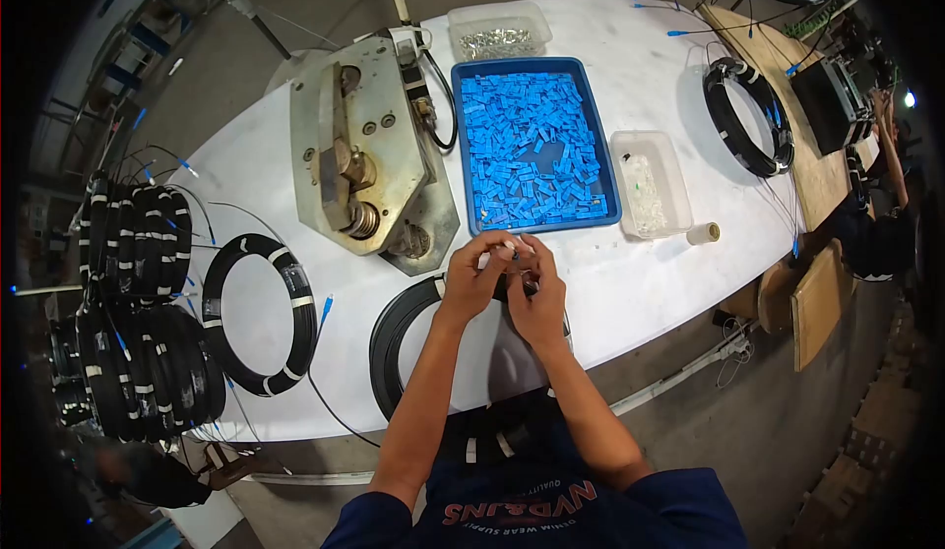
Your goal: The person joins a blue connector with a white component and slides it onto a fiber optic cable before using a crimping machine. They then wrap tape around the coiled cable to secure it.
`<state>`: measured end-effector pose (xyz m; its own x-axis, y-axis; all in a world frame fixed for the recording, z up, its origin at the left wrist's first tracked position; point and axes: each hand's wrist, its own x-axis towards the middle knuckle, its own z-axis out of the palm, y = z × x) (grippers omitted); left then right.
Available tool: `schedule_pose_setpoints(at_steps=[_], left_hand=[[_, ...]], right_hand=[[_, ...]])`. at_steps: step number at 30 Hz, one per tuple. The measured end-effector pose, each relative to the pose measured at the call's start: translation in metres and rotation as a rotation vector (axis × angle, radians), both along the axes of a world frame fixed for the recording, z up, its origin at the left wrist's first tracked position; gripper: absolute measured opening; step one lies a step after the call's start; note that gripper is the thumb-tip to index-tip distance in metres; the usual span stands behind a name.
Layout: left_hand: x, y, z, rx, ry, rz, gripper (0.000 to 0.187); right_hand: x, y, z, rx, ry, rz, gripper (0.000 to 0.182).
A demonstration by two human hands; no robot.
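Observation:
Just in front of the blue tray (460, 155), my two hands meet with fingertips close together. My left hand (474, 281) is closed in a pinch, and my right hand (536, 298) is closed beside it. Between the fingers are small pale and dark bits, too small and too covered to name. Below the hands a coil of black cable (386, 337) lies on the white table (630, 298), partly hidden by my forearms. The tray holds many small blue plastic connector parts (536, 106).
A metal press-like machine (369, 155) stands left of the tray. Clear plastic boxes of small parts (500, 30) (652, 183) and a tape roll (704, 234) sit around it. Cable coils lie left (258, 315) and right (748, 116). Another person (881, 214) is at the right.

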<state>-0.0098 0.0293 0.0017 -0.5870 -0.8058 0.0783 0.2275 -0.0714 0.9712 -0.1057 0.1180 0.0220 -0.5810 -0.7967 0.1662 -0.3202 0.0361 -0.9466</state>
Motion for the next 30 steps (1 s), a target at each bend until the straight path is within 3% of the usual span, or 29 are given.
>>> schedule_pose_setpoints(at_steps=[1, 2, 7, 10, 13, 15, 19, 24, 30], left_hand=[[0.0, -0.001, 0.0, -0.1, -0.11, -0.046, 0.016], [0.001, -0.001, 0.003, -0.175, -0.164, -0.023, 0.015], [-0.001, 0.0, 0.0, -0.187, -0.279, 0.125, 0.017], [-0.003, -0.001, 0.007, -0.148, -0.356, 0.133, 0.018], [-0.004, -0.003, 0.006, -0.112, -0.367, 0.127, 0.021], [-0.004, -0.003, 0.007, -0.096, -0.368, 0.129, 0.021], [-0.006, -0.005, 0.016, -0.087, -0.455, 0.129, 0.021], [-0.007, -0.006, 0.008, -0.054, -0.433, 0.147, 0.018], [-0.008, -0.014, 0.007, -0.303, -0.365, 0.161, 0.011]], right_hand=[[-0.003, -0.001, 0.002, 0.077, -0.15, 0.011, 0.041], [-0.006, -0.003, -0.002, 0.036, -0.131, 0.009, 0.035], [-0.014, -0.004, -0.007, 0.17, -0.328, 0.017, 0.024], [-0.018, -0.007, -0.012, 0.066, -0.371, 0.013, 0.021], [-0.034, -0.017, 0.002, 0.074, -0.208, 0.009, 0.023], [-0.048, -0.029, 0.002, -0.009, 0.294, 0.016, 0.029], [-0.059, -0.05, -0.008, 0.118, 0.549, -0.012, 0.026], [-0.053, -0.068, -0.017, 0.257, 0.611, -0.055, 0.02], [-0.057, -0.074, -0.017, 0.424, 0.584, -0.016, 0.015]])
